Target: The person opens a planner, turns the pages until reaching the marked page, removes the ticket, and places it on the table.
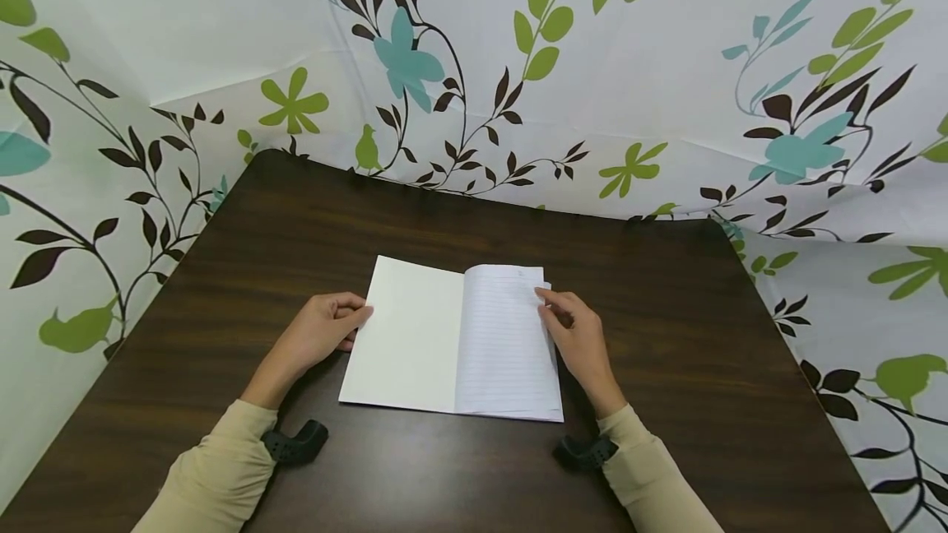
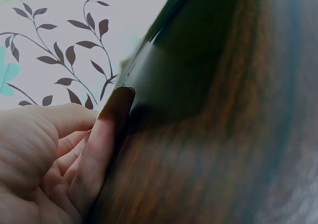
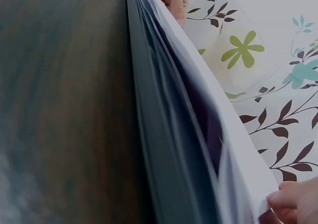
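Notebook (image 1: 415, 340) between both hands (image 1: 317, 334) (image 1: 581, 342), one at each outer edge.

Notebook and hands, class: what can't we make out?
Head view: faint marks atop the ruled page, too small to read.
Head view: anything beneath, hidden by that page.
Right wrist view: most of the right hand, beyond the right edge.
Left wrist view: tabletop, blurred at right.

I'm in a curtained-off nook: creased white cloth (image 1: 629, 118) printed with leaves, flowers and birds surrounds my dark wood-grain counter (image 1: 666, 368). Whether a home or an office lies beyond, I can't tell.
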`<state>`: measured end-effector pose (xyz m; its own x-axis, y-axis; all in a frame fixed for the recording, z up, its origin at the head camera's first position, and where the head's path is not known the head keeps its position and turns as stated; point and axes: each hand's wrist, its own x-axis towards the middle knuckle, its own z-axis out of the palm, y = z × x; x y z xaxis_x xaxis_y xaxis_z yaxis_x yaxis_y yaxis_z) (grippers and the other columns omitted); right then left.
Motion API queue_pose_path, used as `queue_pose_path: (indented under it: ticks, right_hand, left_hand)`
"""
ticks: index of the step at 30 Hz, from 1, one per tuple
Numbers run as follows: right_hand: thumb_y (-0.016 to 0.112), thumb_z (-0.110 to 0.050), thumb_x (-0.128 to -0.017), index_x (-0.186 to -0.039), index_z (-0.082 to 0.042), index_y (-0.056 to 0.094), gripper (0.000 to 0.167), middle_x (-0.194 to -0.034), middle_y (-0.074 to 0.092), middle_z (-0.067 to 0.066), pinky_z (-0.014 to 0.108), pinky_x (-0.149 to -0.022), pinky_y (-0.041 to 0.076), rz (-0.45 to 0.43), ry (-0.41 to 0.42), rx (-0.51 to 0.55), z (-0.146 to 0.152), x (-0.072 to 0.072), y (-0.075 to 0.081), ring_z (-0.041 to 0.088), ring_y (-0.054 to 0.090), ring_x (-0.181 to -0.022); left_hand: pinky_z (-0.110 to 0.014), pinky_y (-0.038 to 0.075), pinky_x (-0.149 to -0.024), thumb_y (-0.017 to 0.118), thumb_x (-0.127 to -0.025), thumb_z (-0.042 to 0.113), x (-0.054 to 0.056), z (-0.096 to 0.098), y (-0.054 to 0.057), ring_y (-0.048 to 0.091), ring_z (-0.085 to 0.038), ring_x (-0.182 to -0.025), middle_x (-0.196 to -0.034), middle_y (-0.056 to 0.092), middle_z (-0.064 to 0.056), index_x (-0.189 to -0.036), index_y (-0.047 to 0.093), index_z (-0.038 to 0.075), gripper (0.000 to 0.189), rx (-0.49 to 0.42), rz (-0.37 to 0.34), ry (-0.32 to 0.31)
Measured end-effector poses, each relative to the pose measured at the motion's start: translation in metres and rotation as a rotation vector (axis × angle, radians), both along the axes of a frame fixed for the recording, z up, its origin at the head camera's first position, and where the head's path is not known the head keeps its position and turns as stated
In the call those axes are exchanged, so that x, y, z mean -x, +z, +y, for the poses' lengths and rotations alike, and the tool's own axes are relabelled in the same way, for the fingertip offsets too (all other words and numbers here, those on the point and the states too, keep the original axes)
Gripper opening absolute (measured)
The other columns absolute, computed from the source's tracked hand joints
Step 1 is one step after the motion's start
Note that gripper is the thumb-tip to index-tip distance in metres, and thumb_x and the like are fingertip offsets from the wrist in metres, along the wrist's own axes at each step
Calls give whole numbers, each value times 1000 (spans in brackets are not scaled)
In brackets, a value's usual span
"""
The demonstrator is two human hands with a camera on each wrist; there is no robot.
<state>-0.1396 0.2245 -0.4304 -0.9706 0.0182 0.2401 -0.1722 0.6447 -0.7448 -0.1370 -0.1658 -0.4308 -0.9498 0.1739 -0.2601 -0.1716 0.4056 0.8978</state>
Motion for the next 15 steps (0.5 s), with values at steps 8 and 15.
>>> queue_pose_path:
  ticks: [8,15]
  right_hand:
    - [78,-21,-96,-112,-10,80,19,-109,78,10,16,-66,48,-36,-60,167,-6,3,3,9,64,-79]
    - [82,-12,-91,-127,-3,72,38,-97,75,13,13,-67,47,-61,-116,103,-7,4,7,10,66,-80]
  left_hand:
    - [-27,61,-70,62,-107,27,0,-1,0,67,-16,-78,-98,78,-10,-128,67,-3,38,-2,9,-8]
    - [-27,62,-69,61,-107,27,-1,-1,-1,66,-16,-78,-96,78,-9,-127,67,-3,37,-9,-3,-2]
